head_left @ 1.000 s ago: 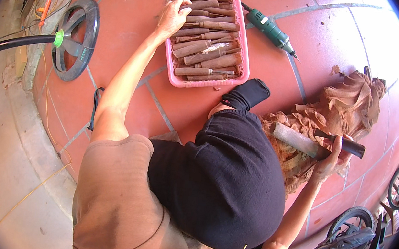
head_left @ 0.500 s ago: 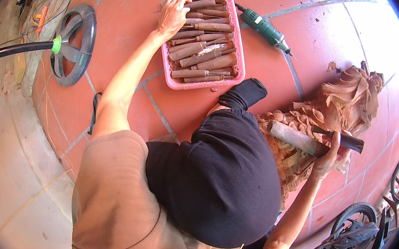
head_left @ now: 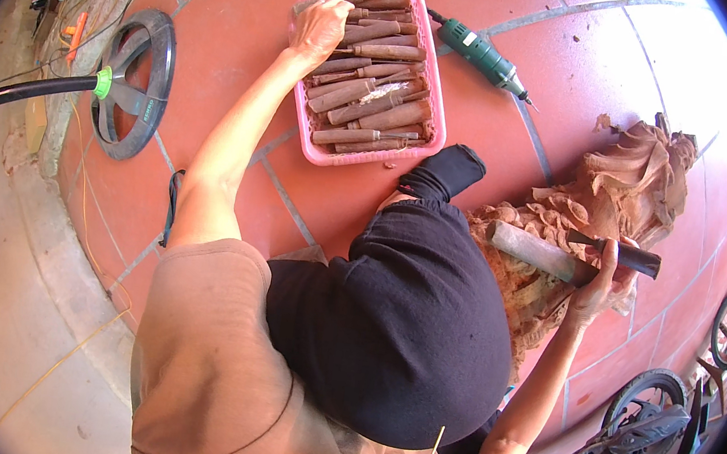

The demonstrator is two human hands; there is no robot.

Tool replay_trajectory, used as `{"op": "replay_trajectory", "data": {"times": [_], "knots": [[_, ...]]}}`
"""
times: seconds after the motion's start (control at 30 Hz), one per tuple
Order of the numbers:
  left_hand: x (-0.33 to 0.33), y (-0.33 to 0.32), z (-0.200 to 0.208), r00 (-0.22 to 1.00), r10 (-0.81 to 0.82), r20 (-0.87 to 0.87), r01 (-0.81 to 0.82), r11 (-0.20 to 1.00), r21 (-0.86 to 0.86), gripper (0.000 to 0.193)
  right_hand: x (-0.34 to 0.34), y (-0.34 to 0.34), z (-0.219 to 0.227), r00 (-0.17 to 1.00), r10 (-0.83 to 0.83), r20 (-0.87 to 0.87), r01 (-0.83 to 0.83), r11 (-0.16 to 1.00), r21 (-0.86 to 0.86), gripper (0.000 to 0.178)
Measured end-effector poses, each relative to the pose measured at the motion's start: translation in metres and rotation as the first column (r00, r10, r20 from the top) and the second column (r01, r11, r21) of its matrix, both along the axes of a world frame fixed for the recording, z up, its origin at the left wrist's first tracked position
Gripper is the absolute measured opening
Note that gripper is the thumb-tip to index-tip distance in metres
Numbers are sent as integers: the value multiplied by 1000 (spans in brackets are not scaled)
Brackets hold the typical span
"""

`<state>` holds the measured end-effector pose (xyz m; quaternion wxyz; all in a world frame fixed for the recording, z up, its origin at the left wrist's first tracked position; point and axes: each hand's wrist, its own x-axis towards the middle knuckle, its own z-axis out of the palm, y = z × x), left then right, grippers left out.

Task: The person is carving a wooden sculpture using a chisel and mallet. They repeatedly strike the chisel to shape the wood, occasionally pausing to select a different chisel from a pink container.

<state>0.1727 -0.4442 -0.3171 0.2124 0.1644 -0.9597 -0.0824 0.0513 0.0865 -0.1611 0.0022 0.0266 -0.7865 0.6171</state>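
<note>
My left hand (head_left: 321, 28) is over the upper left corner of a pink plastic basket (head_left: 306, 135), its fingers curled down among the tools. What they hold, if anything, is hidden under the hand. Several brown, dusty carving tools (head_left: 390, 115) with wooden handles lie side by side in the basket. My right hand (head_left: 594, 289) grips a pale wooden mallet (head_left: 531, 247) with a dark end, together with a dark-handled chisel (head_left: 639, 260). Both are above a brown carved wooden sculpture (head_left: 633, 181) with swirling relief, lying on the floor beside my leg.
A green rotary power tool (head_left: 483, 57) with a thin bit lies right of the basket on red tiles. At the left stands a dark round base (head_left: 165, 83) with a black pole. A motorbike (head_left: 626, 436) is at the lower right. Cables run along the left edge.
My left hand has shifted slightly right over the basket, and its fingers have curled in from lying stretched over the handles. My right hand stays nearly still with the mallet and chisel.
</note>
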Motion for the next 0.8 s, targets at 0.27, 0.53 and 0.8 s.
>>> {"op": "replay_trajectory", "data": {"times": [0.27,0.53,0.8], "knots": [[-34,15,20,873,75,481,46,971,-235,19,1,1,1,1000,12,7,-12,1000,21,31],[-29,7,19,932,-77,355,132,982,-134,16,1,1,1,1000,15,-17,-15,1000,-9,30],[-18,12,21,941,-59,333,52,998,28,20,0,5,-1,1000,23,-21,-23,999,-24,31]]}}
